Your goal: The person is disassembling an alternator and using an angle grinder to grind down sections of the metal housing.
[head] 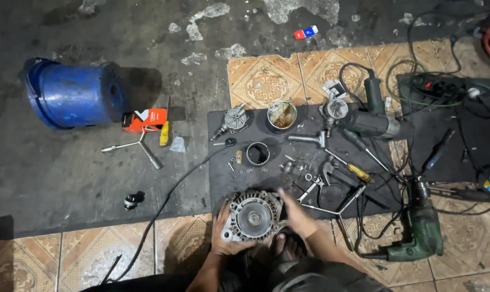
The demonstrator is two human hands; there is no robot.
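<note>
The alternator (254, 216) sat at the near edge of the black mat (223, 178), pulley face up. The left hand (223, 233) gripped its lower left side, fingers curled on the housing; the right hand (294, 212) lay across its right edge (fingers pressed flat, not clenched). Wrenches (316, 185) lay just beside.

Bare floor (66, 173) open left of the mat (223, 178), tools (331, 178) crowding right, drill (418, 232) and cables (434, 86) blocking far right, ring (257, 153) just ahead.
</note>
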